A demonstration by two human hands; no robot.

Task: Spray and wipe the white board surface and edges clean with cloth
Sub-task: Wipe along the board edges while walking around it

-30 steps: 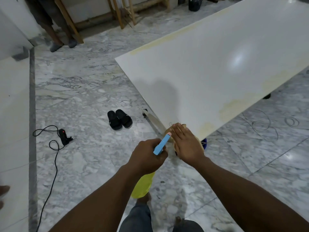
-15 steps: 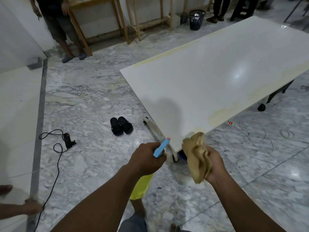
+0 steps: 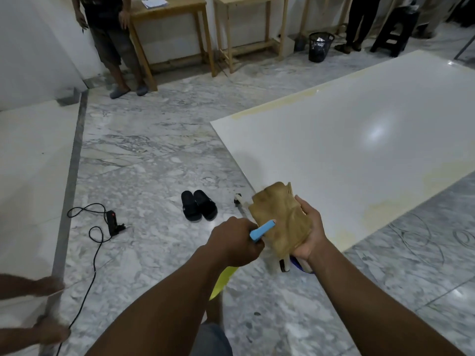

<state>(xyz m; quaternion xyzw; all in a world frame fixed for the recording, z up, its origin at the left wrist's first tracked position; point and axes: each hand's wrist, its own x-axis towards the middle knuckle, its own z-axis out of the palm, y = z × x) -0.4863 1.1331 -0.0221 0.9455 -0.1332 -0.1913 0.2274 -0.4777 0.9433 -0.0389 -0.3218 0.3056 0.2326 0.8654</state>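
Observation:
The large white board lies flat at the right, with yellowish stains along its far and near edges. My right hand holds a tan cloth up in front of the board's near corner, palm facing me. My left hand grips a spray bottle with a blue nozzle pointing at the cloth; its yellow body hangs below my wrist, mostly hidden.
Black sandals and a black tool with a cord lie on the marble floor. Another person's hands hold a second white panel at the left. Wooden tables, a black bin and standing people line the far wall.
My right hand lifted the cloth off the board's corner and turned it up toward me. The view tilted up, showing more of the room. The left hand kept holding the bottle.

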